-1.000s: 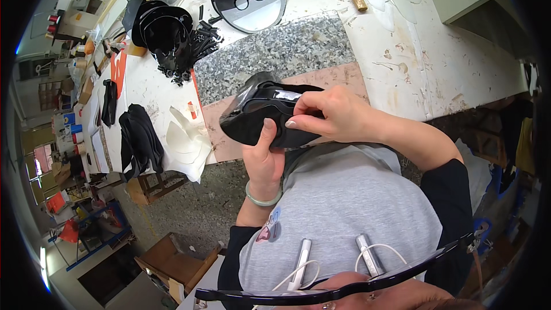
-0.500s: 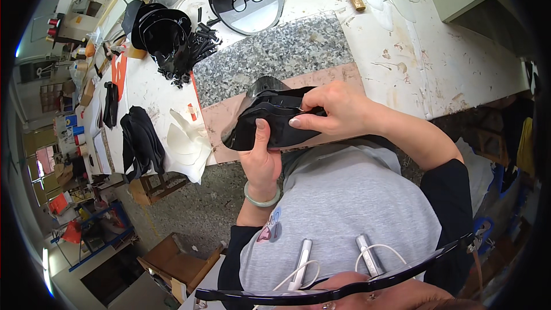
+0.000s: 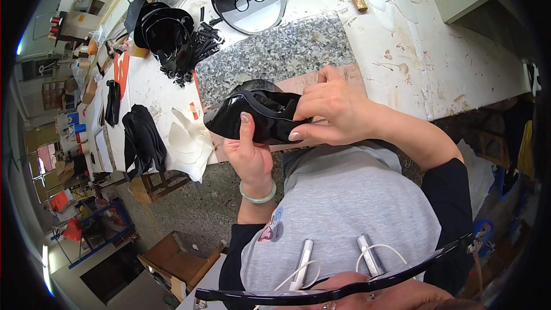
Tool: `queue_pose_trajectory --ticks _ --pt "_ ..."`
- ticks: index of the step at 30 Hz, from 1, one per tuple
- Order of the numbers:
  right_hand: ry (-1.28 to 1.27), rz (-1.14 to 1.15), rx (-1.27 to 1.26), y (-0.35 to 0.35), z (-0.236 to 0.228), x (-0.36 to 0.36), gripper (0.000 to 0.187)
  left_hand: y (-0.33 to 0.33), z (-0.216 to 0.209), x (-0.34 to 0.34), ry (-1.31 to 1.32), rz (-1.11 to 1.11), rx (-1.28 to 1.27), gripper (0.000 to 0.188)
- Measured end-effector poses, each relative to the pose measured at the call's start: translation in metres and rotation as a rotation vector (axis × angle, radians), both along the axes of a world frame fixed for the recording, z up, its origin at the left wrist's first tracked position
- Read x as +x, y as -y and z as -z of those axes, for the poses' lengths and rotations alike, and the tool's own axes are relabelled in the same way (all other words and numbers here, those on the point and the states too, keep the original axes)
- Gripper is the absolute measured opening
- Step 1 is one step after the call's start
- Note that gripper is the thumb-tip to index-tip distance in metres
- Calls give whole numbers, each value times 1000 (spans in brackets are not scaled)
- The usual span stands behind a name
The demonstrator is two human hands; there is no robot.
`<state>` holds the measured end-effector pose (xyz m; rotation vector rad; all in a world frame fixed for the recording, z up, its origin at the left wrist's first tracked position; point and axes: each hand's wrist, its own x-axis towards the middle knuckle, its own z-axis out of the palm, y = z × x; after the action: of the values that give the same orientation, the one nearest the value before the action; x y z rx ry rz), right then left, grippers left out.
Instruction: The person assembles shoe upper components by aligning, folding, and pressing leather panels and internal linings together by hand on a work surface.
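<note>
While tilted flatter than before, black shoe upper (image 3: 252,116) gripped between left hand (image 3: 248,158) and right hand (image 3: 330,106).

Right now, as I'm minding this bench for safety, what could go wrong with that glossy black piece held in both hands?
1. The glossy black shoe upper is held above the bench edge, partly over the floor; if the left hand or right hand slips, it may fall.
2. Its shiny surface may show marks where the fingers press.
3. The white cut pieces overhang the edge nearby and might be knocked off.
</note>
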<state>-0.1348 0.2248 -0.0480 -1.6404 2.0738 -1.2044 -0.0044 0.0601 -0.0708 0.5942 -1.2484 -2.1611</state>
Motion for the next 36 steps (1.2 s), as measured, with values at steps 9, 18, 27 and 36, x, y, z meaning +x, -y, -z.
queue_pose_trajectory --ticks 9,18,27,36 --pt "173 -70 -143 7 13 4 25 -13 -4 16 -77 206 267 27" --pt "530 -81 -190 8 -1 6 39 -3 -9 20 18 70 22 24" --pt "325 -145 -258 22 -3 15 38 13 -23 20 -128 197 62 50" --pt "-86 -83 -308 29 -37 2 38 25 -48 5 -106 246 -215 31"
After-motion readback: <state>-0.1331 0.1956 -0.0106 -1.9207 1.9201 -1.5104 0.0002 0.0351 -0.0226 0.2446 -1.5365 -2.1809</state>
